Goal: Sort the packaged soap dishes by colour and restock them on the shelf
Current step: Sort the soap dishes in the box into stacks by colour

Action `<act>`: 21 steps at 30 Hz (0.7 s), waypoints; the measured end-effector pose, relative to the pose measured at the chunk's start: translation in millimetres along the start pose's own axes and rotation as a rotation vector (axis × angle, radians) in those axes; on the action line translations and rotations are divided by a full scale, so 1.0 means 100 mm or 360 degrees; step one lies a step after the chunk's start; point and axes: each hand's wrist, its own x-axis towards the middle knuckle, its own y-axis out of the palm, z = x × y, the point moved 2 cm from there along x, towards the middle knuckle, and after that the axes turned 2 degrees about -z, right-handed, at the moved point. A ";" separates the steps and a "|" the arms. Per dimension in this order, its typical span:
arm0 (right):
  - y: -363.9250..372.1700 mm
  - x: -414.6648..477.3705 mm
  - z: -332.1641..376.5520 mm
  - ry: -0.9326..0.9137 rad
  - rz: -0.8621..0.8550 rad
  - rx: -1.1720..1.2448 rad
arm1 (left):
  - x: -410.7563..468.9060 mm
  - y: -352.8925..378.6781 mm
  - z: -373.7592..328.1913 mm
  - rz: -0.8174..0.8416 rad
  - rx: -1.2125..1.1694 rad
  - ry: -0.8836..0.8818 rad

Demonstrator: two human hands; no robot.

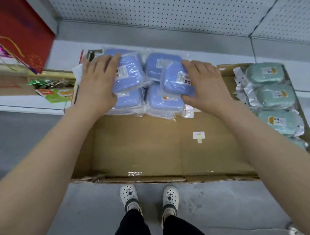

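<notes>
The slippery plastic wrappers are the main risk. The right hand (204, 86) pinches a tilted blue pack (176, 82) between thumb and fingers, just right of centre. The pack leans on its neighbours instead of lying flat, so if it is let go like that, I judge it could slide off toward the cardboard box (133, 141) below.

The left hand (97, 82) clasps another blue pack (129, 74) in the upper middle of the frame, with its fingers across the top and its thumb hooked at the near edge. A hard shove there could topple the loose pile.

The blue soap dishes (160, 101) sit in the upper centre, where the far end of the box meets the shelf (69, 49). I cannot tell whether they rest on the shelf or on cardboard. If they straddle the edge, the near ones may tip back into the box.

A colour mix-up looks unlikely, since the green soap dishes (274, 95) lie well apart along the right side of the box.

Counted:
- Six blue packs show a top face. More wrappers seem to lie beneath them, but how many is unclear.
- Three green packs are plain to see, and a fourth peeks out below them.
- There is one box, and one red bag (12, 28) at the upper left.
</notes>
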 end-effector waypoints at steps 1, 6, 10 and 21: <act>-0.02 0.12 0.03 0.0006 -0.0007 -0.0026 | 0.13 -0.02 0.05 0.0019 0.0033 0.0013; 0.01 0.52 0.18 0.0044 0.0075 -0.0133 | 0.56 0.06 0.29 0.0207 0.0025 0.0052; 0.12 0.42 0.25 0.0101 0.0086 -0.0150 | 0.44 0.16 0.36 0.0336 -0.0022 0.0228; 0.47 0.38 0.35 0.0063 0.0093 -0.0204 | 0.04 0.62 0.29 0.0295 0.0142 0.0164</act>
